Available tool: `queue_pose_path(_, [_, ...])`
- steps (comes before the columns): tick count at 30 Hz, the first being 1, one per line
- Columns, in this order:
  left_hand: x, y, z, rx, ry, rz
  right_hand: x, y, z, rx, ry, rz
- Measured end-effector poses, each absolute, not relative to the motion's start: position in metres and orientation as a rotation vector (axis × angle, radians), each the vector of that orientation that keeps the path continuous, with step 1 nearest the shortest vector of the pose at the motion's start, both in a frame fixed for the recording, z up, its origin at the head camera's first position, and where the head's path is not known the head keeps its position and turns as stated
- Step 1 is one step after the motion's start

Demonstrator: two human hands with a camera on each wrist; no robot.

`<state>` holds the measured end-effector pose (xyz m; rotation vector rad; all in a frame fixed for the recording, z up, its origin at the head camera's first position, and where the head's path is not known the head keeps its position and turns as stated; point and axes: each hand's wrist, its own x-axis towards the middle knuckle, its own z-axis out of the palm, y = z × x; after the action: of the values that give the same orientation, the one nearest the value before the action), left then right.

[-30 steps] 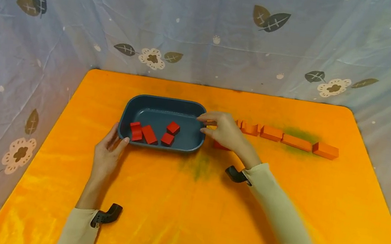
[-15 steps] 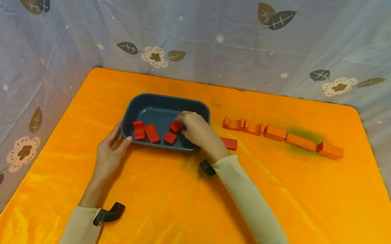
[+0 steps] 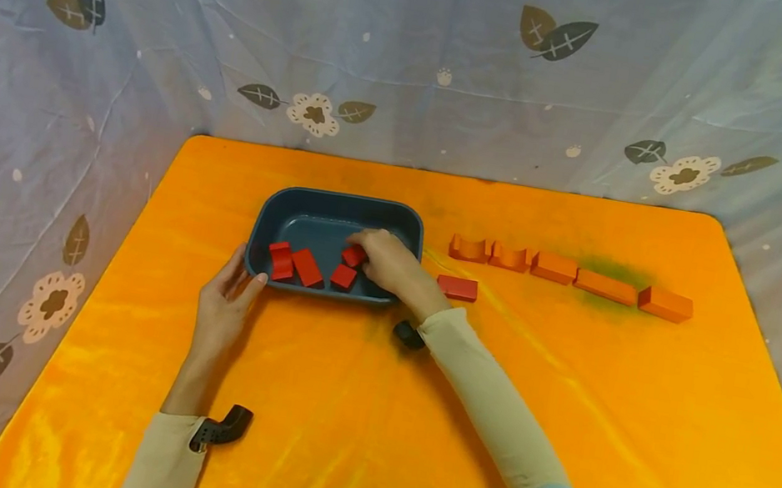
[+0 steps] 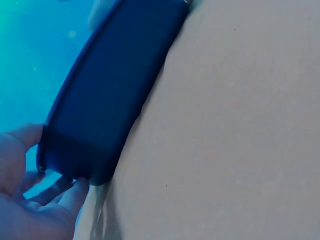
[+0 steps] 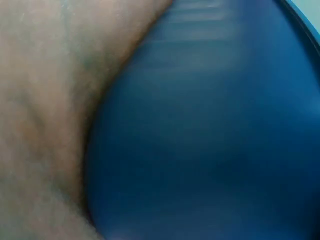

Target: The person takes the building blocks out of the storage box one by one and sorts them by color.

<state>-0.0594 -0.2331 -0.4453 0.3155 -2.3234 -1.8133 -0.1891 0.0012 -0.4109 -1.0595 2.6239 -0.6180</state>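
A dark blue rectangular tub point(image 3: 327, 293) stands on the yellow cloth, with several red toy blocks inside. My left hand point(image 3: 221, 311) grips its near left corner, thumb at the front rim and fingers round the left side. In the left wrist view the fingertips press on the tub's wall point(image 4: 107, 95). My right hand point(image 3: 391, 265) reaches over the right side into the tub and pinches a small red block point(image 3: 354, 254). Just in front of that lies another small red block point(image 3: 343, 276). Farther left are a longer red block point(image 3: 307, 268) and a notched red block point(image 3: 281, 260).
Right of the tub, a red block point(image 3: 457, 288) lies on the yellow cloth point(image 3: 307, 400). Beyond it runs a row of orange blocks, from a notched one point(image 3: 469, 249) to a long one point(image 3: 666, 304) at the right. A patterned curtain point(image 3: 420, 46) hangs behind the table.
My right hand has moved left from the tub's right rim into the tub, down to the small red block. The red block outside has come into view. My left hand keeps its grip.
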Motion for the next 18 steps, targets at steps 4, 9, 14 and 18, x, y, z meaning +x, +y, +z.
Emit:
queue_pose_path(4, [-0.06,-0.233,-0.445,0.318,-2.315,-1.82,-0.188,0.005,-0.407,-1.056,2.644,-0.641])
queue_pose_path(9, [-0.06,-0.232,-0.445,0.341,-2.321,-1.812,-0.186,0.009,-0.403,-1.084,2.685,-0.64])
queue_pose_path(14, [-0.06,-0.232,-0.446,0.345,-2.331,-1.798,-0.185,0.016,-0.403,-1.095,2.689,-0.787])
queue_pose_path(18, [-0.059,-0.233,-0.446,0.34,-2.336,-1.793,-0.184,0.025,-0.404,-1.093,2.625,-1.034])
